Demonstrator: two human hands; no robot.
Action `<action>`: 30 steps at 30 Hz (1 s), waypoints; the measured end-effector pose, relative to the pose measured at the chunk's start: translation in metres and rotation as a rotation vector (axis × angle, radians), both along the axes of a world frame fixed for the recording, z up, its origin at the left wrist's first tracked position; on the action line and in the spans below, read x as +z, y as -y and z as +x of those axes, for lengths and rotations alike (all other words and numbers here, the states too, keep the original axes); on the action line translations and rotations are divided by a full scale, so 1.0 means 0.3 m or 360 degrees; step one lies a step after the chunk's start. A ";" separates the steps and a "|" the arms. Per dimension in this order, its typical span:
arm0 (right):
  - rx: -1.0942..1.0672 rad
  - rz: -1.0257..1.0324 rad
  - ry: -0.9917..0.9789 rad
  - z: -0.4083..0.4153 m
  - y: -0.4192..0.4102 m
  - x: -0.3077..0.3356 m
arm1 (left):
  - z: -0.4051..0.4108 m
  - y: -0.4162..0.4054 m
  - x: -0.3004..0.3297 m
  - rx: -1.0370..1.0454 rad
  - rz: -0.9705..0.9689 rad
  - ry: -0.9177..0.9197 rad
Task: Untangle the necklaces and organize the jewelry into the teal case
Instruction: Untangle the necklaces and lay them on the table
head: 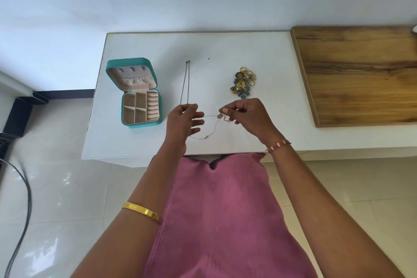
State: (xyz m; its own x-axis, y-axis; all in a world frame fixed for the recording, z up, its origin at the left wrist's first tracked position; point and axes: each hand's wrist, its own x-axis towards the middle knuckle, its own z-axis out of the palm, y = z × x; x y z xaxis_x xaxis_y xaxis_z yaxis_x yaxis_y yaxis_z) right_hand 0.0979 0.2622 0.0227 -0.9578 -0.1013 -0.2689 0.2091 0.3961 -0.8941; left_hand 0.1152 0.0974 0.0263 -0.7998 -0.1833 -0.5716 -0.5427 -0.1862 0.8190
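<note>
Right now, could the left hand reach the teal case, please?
Probably yes: the teal case lies open just left of the left hand with bare table between, though that hand pinches the dark chain.

Person is wearing a pink garment (216,221), gold bangle (141,211) on left forearm, red-and-white thread band (278,145) on right wrist; arms bare.

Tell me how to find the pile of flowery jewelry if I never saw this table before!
Start at the white table and find the wooden board on its right side. Just left of that board, beyond the right hand, sits the flowery pile. It is the only heap: blue and gold flowers bunched with gold rings, while the dark chain nearby lies thin and straight.
</note>
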 end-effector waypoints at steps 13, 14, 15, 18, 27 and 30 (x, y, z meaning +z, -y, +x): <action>0.0051 -0.0079 -0.0174 0.006 0.041 0.071 | 0.007 -0.023 -0.014 -0.0865 -0.0965 -0.0104; 0.0067 -0.0078 -0.0170 0.006 0.046 0.071 | 0.006 -0.028 -0.008 -0.0868 -0.0927 -0.0142; 0.0079 -0.0074 -0.0167 0.006 0.049 0.070 | 0.007 -0.036 0.003 -0.0850 -0.0837 -0.0177; 0.0075 -0.0053 -0.0156 0.001 0.049 0.069 | 0.007 -0.050 0.023 -0.0734 -0.0610 -0.0262; 0.0049 0.0163 -0.0186 -0.015 0.003 0.060 | 0.004 0.006 0.008 -0.0488 -0.0525 -0.0298; 0.0048 0.0244 -0.0220 -0.016 0.001 0.055 | -0.002 0.021 0.010 -0.0536 -0.0562 -0.0317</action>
State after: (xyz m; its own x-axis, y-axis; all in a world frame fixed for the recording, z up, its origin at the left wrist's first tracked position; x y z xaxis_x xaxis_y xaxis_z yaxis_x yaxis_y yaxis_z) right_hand 0.0932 0.2620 0.0391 -0.9839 -0.0985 -0.1494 0.0744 0.5340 -0.8422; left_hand 0.1146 0.0910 0.0294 -0.9344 -0.0513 -0.3526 -0.3525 0.2780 0.8936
